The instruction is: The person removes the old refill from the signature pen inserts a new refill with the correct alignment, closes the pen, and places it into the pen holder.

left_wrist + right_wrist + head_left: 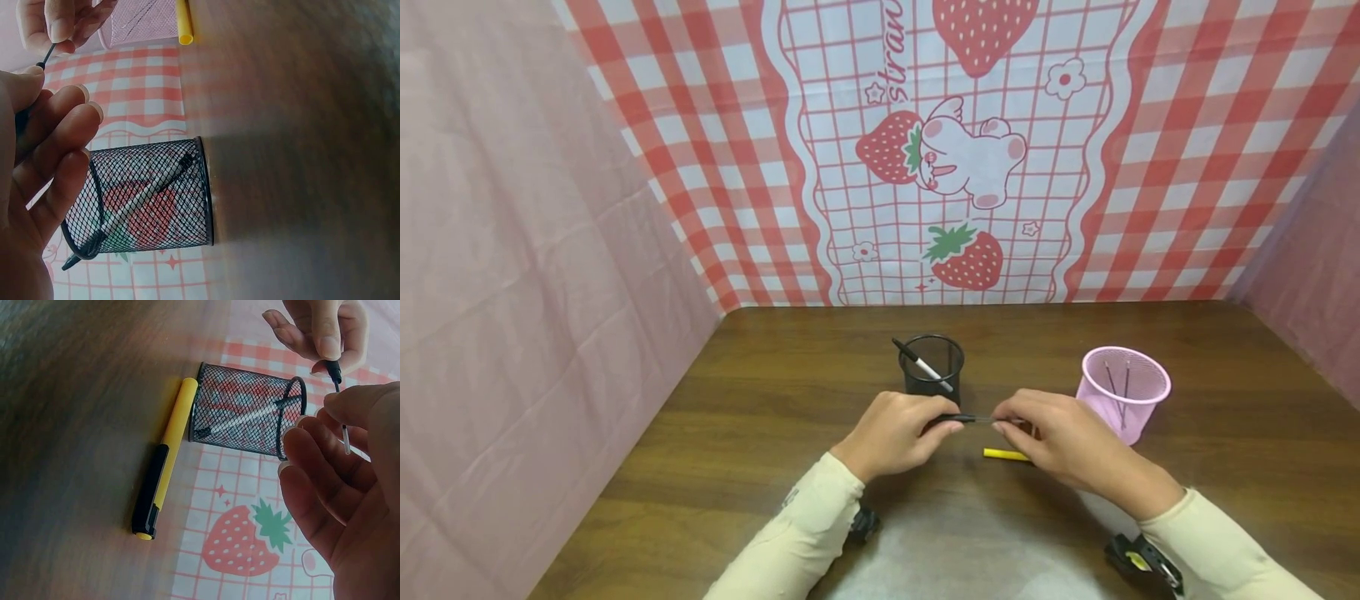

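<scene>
One half-hidden black barrel (334, 370) is pinched in the left grip (901, 433), a partly covered rod (346, 439) in the right grip (1063, 437).

My left hand (898, 435) pinches a slim black pen barrel (335, 371), nearer me than the black mesh cup (927, 387); a thin refill (347, 439), dark then pale, runs from its tip through my right hand's (1063, 433) pinch.

Head view. 12 o'clock: backdrop (955, 167), creased cloth. 9 o'clock: drape (550, 292), wrinkled cloth. 6 o'clock: table (940, 542), wood-grained, glossy. 4 o'clock: pink cup (1105, 408), metal-looking mesh. 5 o'clock: black cup (920, 386), metal-looking mesh; held barrel (334, 370) and yellow tool (1003, 454), smooth plastic.
</scene>
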{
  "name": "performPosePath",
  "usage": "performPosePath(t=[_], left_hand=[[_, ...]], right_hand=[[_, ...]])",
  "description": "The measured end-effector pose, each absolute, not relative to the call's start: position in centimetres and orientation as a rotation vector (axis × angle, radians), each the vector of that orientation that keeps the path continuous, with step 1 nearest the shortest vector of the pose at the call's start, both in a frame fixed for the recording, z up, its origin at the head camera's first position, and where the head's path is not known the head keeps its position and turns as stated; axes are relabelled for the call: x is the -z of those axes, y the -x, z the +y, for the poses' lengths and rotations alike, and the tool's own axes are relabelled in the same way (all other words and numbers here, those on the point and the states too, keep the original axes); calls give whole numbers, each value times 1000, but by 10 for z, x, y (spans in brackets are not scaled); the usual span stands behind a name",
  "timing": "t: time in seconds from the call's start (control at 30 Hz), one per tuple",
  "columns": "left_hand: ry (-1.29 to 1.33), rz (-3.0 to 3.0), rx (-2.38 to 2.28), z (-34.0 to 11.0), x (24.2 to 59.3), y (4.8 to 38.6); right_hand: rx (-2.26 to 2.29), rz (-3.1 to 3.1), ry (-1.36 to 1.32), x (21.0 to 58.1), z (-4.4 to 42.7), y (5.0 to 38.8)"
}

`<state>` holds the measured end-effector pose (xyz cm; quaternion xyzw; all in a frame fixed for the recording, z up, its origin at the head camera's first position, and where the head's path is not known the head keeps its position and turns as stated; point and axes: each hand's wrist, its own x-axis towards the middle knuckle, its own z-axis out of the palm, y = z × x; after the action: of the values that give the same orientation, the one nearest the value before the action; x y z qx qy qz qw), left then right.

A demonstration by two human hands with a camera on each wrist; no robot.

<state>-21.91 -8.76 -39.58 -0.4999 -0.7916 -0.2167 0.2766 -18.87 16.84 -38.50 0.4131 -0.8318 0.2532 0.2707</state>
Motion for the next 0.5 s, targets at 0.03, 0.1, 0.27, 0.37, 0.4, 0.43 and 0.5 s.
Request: performPosePath(t=[0.03, 0.1, 0.27, 0.37, 0.4, 0.43, 0.5], left_hand=[[1342, -2129, 585, -88, 396, 219], [1342, -2131, 589, -88, 396, 219], [1333, -2136, 589, -88, 396, 219], [1332, -2134, 587, -88, 396, 220], [1331, -2132, 586, -88, 396, 220], [1331, -2131, 586, -88, 396, 220], [1329, -2132, 584, -89, 397, 220]], right_hand=[[-681, -2243, -1112, 385, 168, 189], [-676, -2249, -1106, 385, 168, 189], [-664, -2278, -1086, 385, 168, 188], [-665, -2289, -1080, 384, 169, 187], [-664, -2291, -1078, 384, 169, 187], [-666, -2293, -1078, 384, 169, 187], [-664, -2294, -1075, 384, 168, 187]])
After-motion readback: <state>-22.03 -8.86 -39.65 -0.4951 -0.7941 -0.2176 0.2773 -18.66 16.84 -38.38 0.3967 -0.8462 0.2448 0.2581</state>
